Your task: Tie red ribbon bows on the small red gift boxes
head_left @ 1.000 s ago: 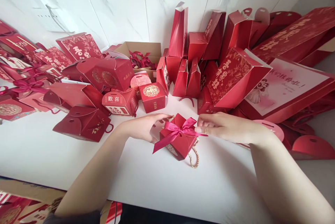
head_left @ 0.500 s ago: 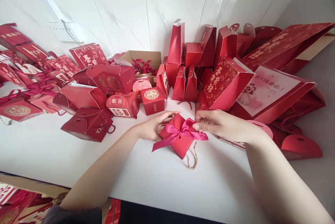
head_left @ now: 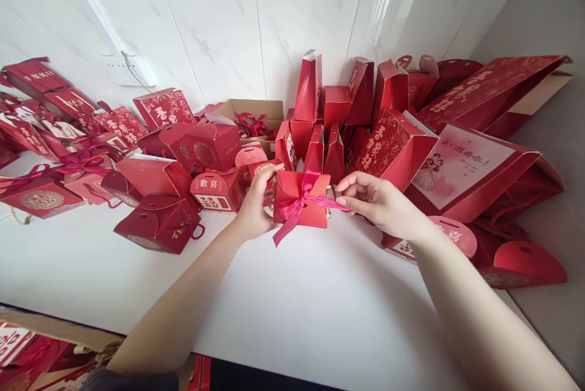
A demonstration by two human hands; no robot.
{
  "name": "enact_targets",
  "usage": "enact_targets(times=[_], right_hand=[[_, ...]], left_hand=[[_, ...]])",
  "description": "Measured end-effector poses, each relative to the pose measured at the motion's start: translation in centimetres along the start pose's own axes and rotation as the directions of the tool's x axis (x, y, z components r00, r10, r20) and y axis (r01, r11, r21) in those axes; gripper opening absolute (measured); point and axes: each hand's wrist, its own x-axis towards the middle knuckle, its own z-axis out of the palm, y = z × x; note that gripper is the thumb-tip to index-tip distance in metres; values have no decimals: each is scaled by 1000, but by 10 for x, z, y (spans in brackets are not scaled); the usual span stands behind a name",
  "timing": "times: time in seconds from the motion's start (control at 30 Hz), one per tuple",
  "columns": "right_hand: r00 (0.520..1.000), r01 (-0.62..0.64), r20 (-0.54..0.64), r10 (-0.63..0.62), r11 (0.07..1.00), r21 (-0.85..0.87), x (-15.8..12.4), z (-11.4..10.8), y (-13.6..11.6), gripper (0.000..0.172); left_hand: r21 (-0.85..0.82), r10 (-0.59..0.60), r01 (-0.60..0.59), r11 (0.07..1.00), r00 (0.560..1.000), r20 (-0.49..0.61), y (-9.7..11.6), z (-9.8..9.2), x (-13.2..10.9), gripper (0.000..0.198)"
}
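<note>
A small red gift box [head_left: 308, 214] with a pink ribbon bow [head_left: 298, 207] is held just above the white table [head_left: 292, 299], in front of the pile of red boxes. My left hand [head_left: 256, 203] grips the box's left side, fingers curled over its top edge. My right hand [head_left: 379, 201] pinches the right end of the ribbon beside the box. A gold cord handle of the box is mostly hidden behind it.
Many red gift boxes and bags crowd the back of the table: a box with white characters [head_left: 218, 191], a folded dark red box [head_left: 159, 225], tall red bags [head_left: 311, 89], a large flat bag with a cartoon couple [head_left: 461, 162]. A brown carton [head_left: 251, 112] holds ribbons.
The box was lifted off the table and carried away from me toward the pile. Both hands went with it; my right hand still holds the ribbon end.
</note>
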Motion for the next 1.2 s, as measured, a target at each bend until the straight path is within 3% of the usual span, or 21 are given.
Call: enact_targets(times=[0.1,0.2,0.27,0.33,0.4,0.5,0.57,0.67,0.83,1.07,1.2], right_hand=[[984,16,-172,-49,983,-185,3,10,5,22],[907,19,-359,-219,874,-485,1,20,-1,10],[881,19,-393,-264,849,-528,-4,27,-10,10],[937,27,-301,-178,895,-446,-9,34,-17,10],[997,21,-58,-43,940,-342,-12,41,-19,14],[954,9,296,45,984,-178,-13,51,-15,18],[920,33,392,0,996,-77,-11,57,-12,18],[894,51,443,-68,997,51,-9,63,-10,29],[867,-44,494,-68,976,212,-7,66,-7,48],[841,-47,538,-50,985,165,-7,58,-6,49],[867,-22,499,13,1000,13,-9,40,-16,45]], left_hand=[[-54,29,-32,998,997,-67,-9,3,1,106],[-34,47,-55,998,979,-201,-16,5,3,105],[17,64,-62,998,948,-313,-19,5,5,103],[79,91,-65,995,916,-391,-22,4,7,103],[136,123,-72,988,898,-421,-23,2,7,105],[186,135,-63,981,902,-410,-21,1,7,104],[197,118,-43,980,915,-386,-18,0,6,102],[205,108,-36,978,931,-348,-15,1,4,100],[191,92,-31,981,942,-323,-16,2,4,100],[158,101,-71,985,977,-187,-16,-12,7,102],[62,35,-31,998,997,-65,-7,-23,9,99]])
